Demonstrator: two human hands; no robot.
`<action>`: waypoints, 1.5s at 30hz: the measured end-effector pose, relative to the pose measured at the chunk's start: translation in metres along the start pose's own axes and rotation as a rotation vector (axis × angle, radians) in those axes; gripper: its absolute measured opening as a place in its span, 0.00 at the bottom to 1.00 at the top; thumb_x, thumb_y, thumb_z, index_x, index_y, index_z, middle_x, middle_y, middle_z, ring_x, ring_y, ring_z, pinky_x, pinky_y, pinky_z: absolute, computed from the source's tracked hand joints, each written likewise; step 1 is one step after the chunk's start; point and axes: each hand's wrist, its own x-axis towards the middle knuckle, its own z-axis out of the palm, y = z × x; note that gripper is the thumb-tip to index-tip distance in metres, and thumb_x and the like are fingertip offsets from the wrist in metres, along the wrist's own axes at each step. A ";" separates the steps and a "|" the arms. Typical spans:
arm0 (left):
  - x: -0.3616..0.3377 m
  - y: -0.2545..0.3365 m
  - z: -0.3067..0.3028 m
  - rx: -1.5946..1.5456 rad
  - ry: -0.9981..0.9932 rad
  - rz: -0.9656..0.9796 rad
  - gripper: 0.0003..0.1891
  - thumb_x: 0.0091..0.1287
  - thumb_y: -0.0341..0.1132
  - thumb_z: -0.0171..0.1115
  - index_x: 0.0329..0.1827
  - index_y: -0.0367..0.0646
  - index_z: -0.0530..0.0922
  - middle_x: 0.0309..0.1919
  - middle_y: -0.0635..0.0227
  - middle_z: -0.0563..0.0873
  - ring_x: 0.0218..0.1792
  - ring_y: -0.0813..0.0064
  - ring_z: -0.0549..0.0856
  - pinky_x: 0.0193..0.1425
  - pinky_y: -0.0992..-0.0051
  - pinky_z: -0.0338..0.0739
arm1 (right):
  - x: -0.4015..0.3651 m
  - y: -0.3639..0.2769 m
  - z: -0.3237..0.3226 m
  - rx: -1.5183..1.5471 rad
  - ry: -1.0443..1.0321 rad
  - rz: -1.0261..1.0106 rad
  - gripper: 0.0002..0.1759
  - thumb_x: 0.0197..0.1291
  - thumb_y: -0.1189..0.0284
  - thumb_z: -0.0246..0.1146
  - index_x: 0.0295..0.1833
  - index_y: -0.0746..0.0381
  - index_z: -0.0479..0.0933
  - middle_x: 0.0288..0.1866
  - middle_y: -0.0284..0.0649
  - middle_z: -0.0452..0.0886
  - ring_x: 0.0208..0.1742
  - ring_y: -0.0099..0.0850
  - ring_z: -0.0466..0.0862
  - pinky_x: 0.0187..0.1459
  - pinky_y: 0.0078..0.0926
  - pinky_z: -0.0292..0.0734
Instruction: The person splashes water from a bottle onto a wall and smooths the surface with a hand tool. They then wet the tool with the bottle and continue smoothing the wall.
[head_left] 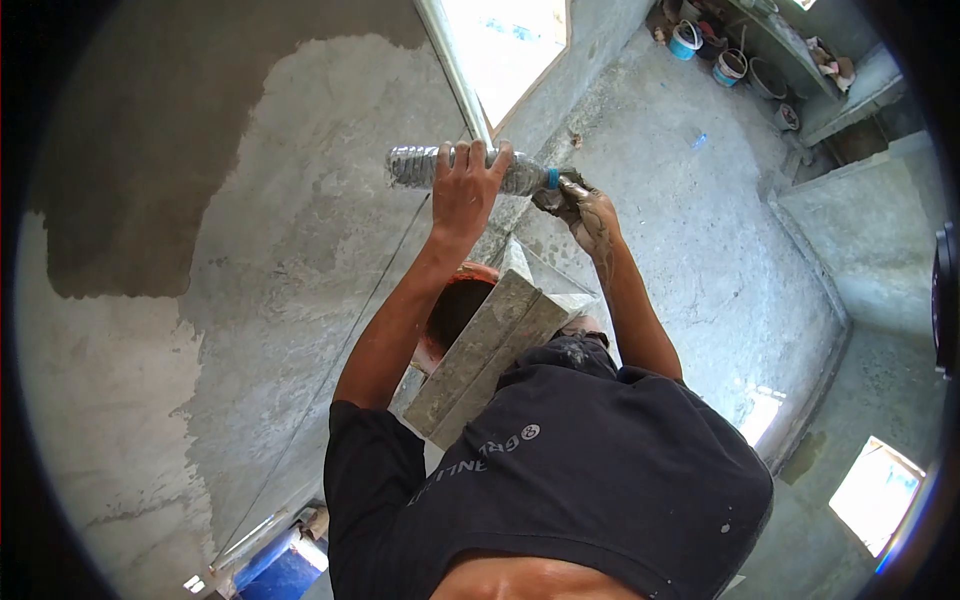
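Observation:
My left hand (467,195) is closed around a clear ribbed plastic bottle (412,167), which lies nearly level with its blue cap (552,178) towards the right. My right hand (590,215), smeared with wet grey mortar, is closed beside the cap. A dark, wet, mortar-covered mass (553,202) shows at its fingers; what it is, I cannot make out. Below the hands is a mortar-stained wooden plank structure (480,355). An orange-rimmed bucket (478,271) with a dark inside stands partly hidden behind my left forearm and the planks.
The wall (330,190) at left carries a darker wet plaster patch (130,150). A pale pole (455,65) and a taut line (370,300) run along it. Several buckets (730,67) stand at the far right beside a concrete shelf (790,55). The concrete floor (680,220) is rough.

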 end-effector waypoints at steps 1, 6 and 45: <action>0.002 0.002 0.000 0.017 0.026 0.018 0.22 0.61 0.29 0.59 0.60 0.58 0.75 0.45 0.68 0.78 0.51 0.67 0.79 0.64 0.62 0.67 | 0.003 0.002 -0.004 0.024 0.021 -0.009 0.11 0.67 0.77 0.56 0.52 0.71 0.73 0.45 0.45 0.81 0.41 0.37 0.86 0.46 0.35 0.87; 0.012 0.013 0.005 0.020 0.036 0.046 0.22 0.61 0.29 0.59 0.59 0.58 0.75 0.44 0.68 0.78 0.50 0.67 0.79 0.63 0.61 0.67 | 0.014 0.001 -0.019 0.169 -0.025 -0.036 0.14 0.63 0.82 0.58 0.54 0.72 0.71 0.47 0.47 0.80 0.44 0.37 0.85 0.48 0.35 0.87; -0.167 -0.061 -0.009 -0.659 0.738 -1.159 0.29 0.51 0.35 0.77 0.55 0.36 0.74 0.46 0.55 0.82 0.47 0.57 0.83 0.51 0.63 0.76 | 0.073 -0.006 -0.182 -1.386 0.076 -0.450 0.10 0.63 0.67 0.64 0.33 0.62 0.79 0.21 0.29 0.75 0.20 0.19 0.73 0.24 0.20 0.72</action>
